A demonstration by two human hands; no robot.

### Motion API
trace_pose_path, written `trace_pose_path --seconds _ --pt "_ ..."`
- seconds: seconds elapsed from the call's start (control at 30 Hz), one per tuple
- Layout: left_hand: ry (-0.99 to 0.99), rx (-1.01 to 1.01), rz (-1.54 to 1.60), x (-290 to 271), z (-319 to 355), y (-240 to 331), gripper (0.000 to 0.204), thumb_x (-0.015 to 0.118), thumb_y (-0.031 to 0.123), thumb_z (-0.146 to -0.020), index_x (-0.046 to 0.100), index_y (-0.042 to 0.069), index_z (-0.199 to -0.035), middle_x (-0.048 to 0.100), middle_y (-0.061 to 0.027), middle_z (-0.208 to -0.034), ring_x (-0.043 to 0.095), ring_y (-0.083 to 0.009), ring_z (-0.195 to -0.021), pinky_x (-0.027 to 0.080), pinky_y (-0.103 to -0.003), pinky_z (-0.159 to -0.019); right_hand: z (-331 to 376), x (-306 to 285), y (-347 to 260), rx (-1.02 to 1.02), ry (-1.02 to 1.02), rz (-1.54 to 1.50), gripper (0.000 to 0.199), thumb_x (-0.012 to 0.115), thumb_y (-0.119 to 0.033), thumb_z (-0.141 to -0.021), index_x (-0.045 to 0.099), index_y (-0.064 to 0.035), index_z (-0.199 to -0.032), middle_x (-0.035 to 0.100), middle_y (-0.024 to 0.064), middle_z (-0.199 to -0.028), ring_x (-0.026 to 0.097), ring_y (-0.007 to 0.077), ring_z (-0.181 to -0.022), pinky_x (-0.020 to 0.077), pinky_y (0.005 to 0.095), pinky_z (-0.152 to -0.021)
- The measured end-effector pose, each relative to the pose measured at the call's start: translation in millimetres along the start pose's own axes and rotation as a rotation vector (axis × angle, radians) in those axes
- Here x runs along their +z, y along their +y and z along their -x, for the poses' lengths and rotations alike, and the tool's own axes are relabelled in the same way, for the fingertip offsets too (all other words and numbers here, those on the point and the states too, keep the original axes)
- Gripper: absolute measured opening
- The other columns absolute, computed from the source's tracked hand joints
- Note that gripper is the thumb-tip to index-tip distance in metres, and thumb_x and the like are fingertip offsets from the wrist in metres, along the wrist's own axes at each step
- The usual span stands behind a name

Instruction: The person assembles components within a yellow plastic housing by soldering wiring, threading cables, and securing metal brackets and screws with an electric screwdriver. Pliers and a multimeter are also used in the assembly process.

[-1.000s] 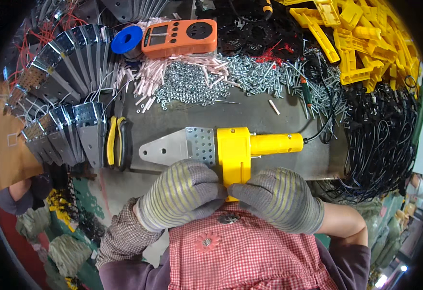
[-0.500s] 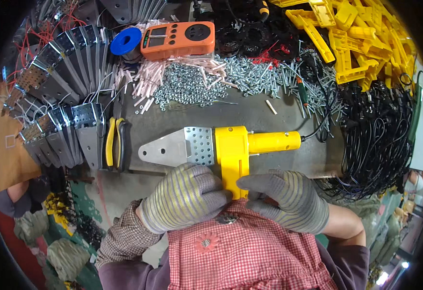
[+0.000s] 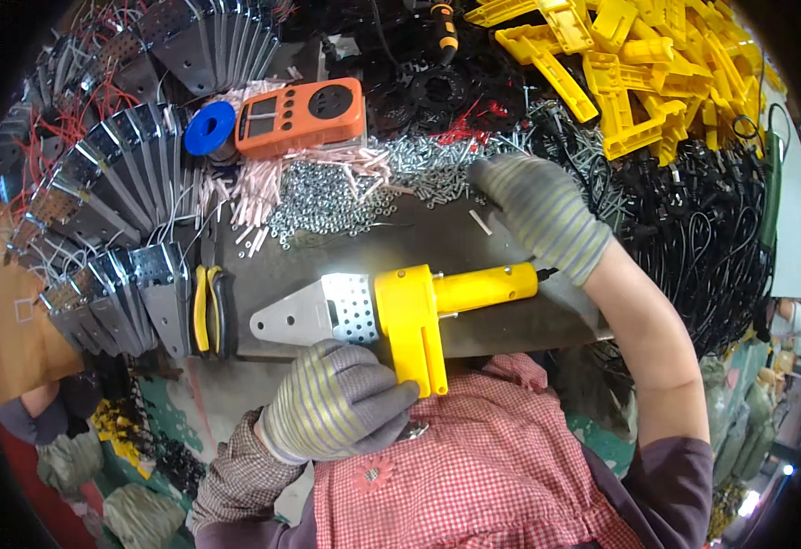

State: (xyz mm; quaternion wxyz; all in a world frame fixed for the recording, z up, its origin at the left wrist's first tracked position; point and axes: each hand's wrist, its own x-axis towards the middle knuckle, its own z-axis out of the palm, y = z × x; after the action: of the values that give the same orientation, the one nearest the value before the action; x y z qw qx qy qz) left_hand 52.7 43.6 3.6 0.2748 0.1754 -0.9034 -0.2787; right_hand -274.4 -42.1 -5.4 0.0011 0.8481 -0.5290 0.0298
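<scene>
A pipe welding iron lies on the bench, with a grey pointed heating plate, a perforated metal guard and a yellow handle. My gloved left hand is closed beside its yellow foot, fingertips against or very near it. What those fingers hold, if anything, is hidden; something small and shiny shows below them at the apron. My gloved right hand reaches over the bench, fingers drawn together at the edge of the loose screws. Its fingertips are partly hidden, so I cannot see a screw in them.
Nuts and pale sleeves lie beside an orange meter and a blue spool. Pliers and metal plates stand left. Yellow housings and black cords fill the right.
My right hand has left the welding iron's foot and moved forward to the screws. My left hand stays by the foot. The whole view has shifted slightly.
</scene>
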Motion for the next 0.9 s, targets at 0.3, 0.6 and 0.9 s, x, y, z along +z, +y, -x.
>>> trace_pose_path --seconds 0.3,0.6,0.9 --pt "-0.064 -0.26 -0.279 16.9 -107.5 -0.5 0.061 0.084 0.023 -0.076 0.068 0.009 -0.133 0.064 -0.0098 -0.113 0.063 -0.0316 -0.109 0.05 -0.046 -0.095 36.7 -17.8 -6.9 0.132 0.254 -0.561 0.018 0.074 -0.003 -0.078 0.074 -0.0073 -0.095 0.07 0.014 -0.092 0.069 0.0349 -0.084 0.0562 0.0432 -0.077" --pt "-0.263 -0.294 -0.19 47.6 -121.1 -7.8 0.066 0.084 0.017 -0.068 0.066 0.009 -0.132 0.065 -0.0142 -0.123 0.064 -0.0371 -0.115 0.049 -0.049 -0.1 118.3 -11.9 -33.6 -0.03 0.356 -0.49 0.019 0.08 -0.01 -0.078 0.074 -0.0116 -0.095 0.068 0.0068 -0.094 0.069 0.0283 -0.081 0.0566 0.04 -0.068" --pt "-0.273 -0.379 -0.347 55.0 -136.7 4.6 0.047 0.087 0.032 -0.078 0.076 0.012 -0.12 0.073 -0.0141 -0.107 0.069 -0.0372 -0.102 0.053 -0.05 -0.091 154.8 -45.3 15.1 -0.073 0.364 -0.15 0.02 0.069 -0.017 -0.087 0.071 -0.0123 -0.107 0.062 0.0056 -0.091 0.066 0.0234 -0.086 0.0548 0.0381 -0.071"
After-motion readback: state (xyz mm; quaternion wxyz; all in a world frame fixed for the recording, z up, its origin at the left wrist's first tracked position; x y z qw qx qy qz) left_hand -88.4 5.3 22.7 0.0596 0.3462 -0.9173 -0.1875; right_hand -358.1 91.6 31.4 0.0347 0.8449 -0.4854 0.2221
